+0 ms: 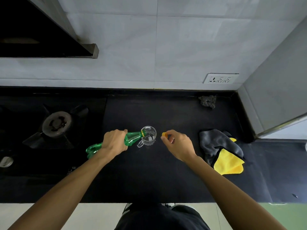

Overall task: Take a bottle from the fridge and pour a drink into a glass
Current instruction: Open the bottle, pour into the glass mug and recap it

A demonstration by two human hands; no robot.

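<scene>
My left hand (114,142) grips a green plastic bottle (132,138) around its middle. The bottle is tipped nearly flat, its open neck with a yellow ring resting over the rim of a clear glass mug (148,136) on the black counter (149,176). The mug's handle points toward me. My right hand (178,144) hovers just right of the mug and pinches the yellow cap (164,134) between thumb and fingers. The bottle's base sticks out behind my left wrist.
A gas burner (56,124) sits on the hob at the left. A grey and yellow cloth (222,151) lies at the right, a dark scrubber (208,101) at the back near the wall socket (220,78). A hood (49,35) hangs above the hob.
</scene>
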